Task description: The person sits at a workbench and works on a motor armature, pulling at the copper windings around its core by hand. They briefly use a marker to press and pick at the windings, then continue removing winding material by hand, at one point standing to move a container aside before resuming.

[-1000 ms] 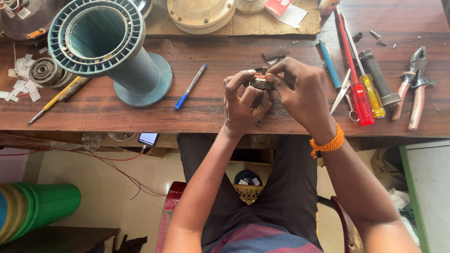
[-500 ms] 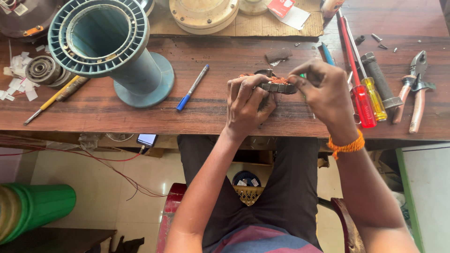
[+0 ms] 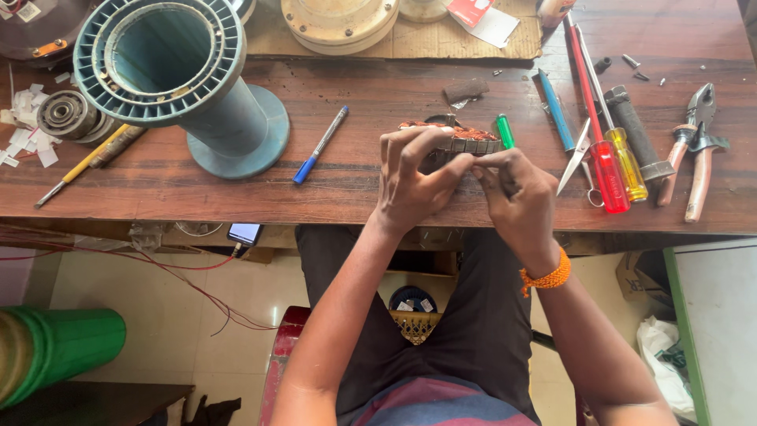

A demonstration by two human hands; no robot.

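Copper-wound stator [image 3: 461,139] half hidden behind both hands' fingers [image 3: 410,154]

Mostly hidden behind left hand [image 3: 414,177] and right hand [image 3: 516,197]: copper-wound part [image 3: 461,136], only top edge showing. Cut off at top edge: round cream housing [image 3: 339,20]. Cut off at left: green cylinder [image 3: 55,347]. Too small to tell apart: screws [image 3: 635,67].
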